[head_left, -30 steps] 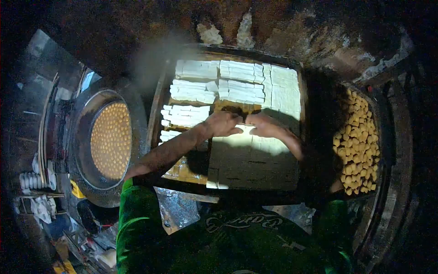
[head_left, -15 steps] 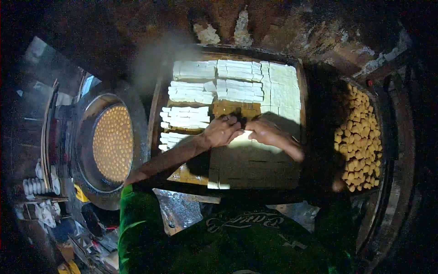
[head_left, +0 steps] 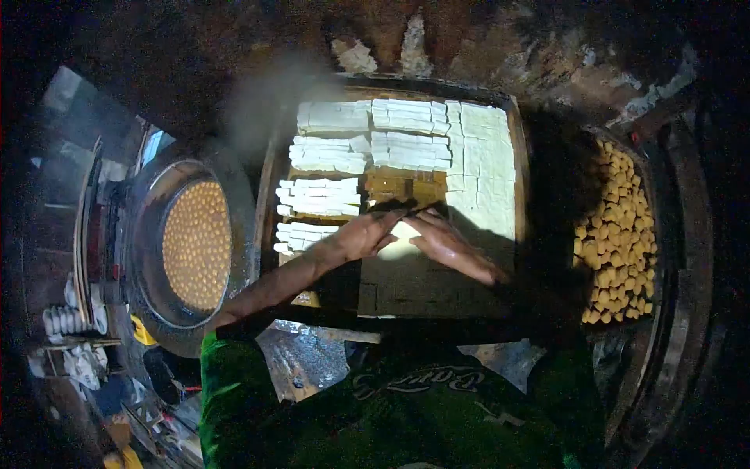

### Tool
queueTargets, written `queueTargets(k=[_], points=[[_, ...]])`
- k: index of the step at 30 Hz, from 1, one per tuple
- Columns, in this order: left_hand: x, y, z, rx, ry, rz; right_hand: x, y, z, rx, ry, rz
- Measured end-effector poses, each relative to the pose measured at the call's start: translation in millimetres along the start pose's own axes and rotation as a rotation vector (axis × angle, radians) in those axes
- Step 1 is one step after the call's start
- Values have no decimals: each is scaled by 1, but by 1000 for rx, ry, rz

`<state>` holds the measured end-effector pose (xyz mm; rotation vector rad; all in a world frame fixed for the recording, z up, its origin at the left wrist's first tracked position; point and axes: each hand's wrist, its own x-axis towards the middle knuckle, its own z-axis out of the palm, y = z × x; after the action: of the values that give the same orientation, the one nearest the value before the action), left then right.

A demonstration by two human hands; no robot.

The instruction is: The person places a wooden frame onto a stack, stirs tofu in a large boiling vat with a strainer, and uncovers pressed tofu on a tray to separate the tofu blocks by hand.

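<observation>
A wooden tray [head_left: 263, 227] in the middle holds white blocks. Short rows of cut white pieces [head_left: 331, 154] lie on its left and centre, and a flat scored white slab [head_left: 488, 156] covers the right and front. My left hand [head_left: 369, 234] and my right hand [head_left: 437, 238] meet at the slab's back edge near the tray's middle. Their fingertips are close together, with fingers bent and thumbs towards me. Whatever may be between the fingers is too dark to make out. Just beyond them a bare brown patch [head_left: 406, 187] of the tray shows.
At the left stands a large round pan [head_left: 144, 258] with many small golden pieces [head_left: 197, 242] in liquid. A container at the right holds a heap of yellow-brown pieces [head_left: 617, 242]. Steam drifts at the back left. Assorted items, some white [head_left: 84, 363], lie at the lower left.
Both hands have come slightly nearer to my body, and more of the bare patch beyond them shows. The fingertips remain close together.
</observation>
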<state>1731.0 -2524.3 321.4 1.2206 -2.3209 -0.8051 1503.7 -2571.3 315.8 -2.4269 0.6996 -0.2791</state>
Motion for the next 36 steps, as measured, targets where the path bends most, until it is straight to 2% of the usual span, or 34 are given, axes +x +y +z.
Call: queueTargets(k=[1,2,3,5,7,8,9,10,11,12,13,15,17,19,20,22,23,24,26,28,30,31,33,35,36], points=[[0,5,-4,-43,6,-2,-2,0,-2,49,52,-59],[7,13,-16,-45,-244,-234,0,2,-4,34,53,-49],[4,-14,5,135,-46,-64,2,4,-6,127,12,73],[9,-16,6,254,229,76,4,13,-8,-76,143,11],[6,-25,13,537,14,99,7,2,-12,-177,57,132],[4,-22,13,645,-92,89,5,4,-2,-316,95,38],[6,-19,19,690,-60,93,1,5,8,-452,143,-51],[7,-18,24,734,-28,96,0,-1,11,-445,127,-89],[4,-19,27,781,125,178,-2,-8,9,-410,44,33],[2,-19,32,593,254,151,-2,-13,6,-380,-38,162],[2,-22,34,598,265,135,-1,-17,4,-384,-46,145],[10,-28,34,599,355,264,1,-22,2,-340,-32,206],[8,-23,20,430,-19,65,2,0,0,-338,-39,120],[12,-38,27,313,-12,108,4,22,5,141,-31,143],[12,-35,22,312,-12,110,13,27,0,178,-148,251],[14,-29,13,296,-181,84,17,29,-4,225,-153,252],[13,-21,8,296,-180,86,21,24,-9,272,-161,250],[12,-12,5,244,-139,-6,25,8,-22,238,-235,265],[11,-1,2,184,-105,-89,25,14,-17,300,-242,260],[19,5,3,281,-166,-176,20,22,-13,360,-236,275],[20,-2,8,272,-130,-97,17,22,-10,143,-167,128],[19,-6,10,269,-84,-45,16,23,-10,140,-150,162],[21,-5,10,320,-135,-51,14,25,-11,116,-179,171],[21,-23,30,263,9,-22,10,45,4,270,-161,160],[22,-19,25,215,-96,-85,13,45,5,270,-214,191]])
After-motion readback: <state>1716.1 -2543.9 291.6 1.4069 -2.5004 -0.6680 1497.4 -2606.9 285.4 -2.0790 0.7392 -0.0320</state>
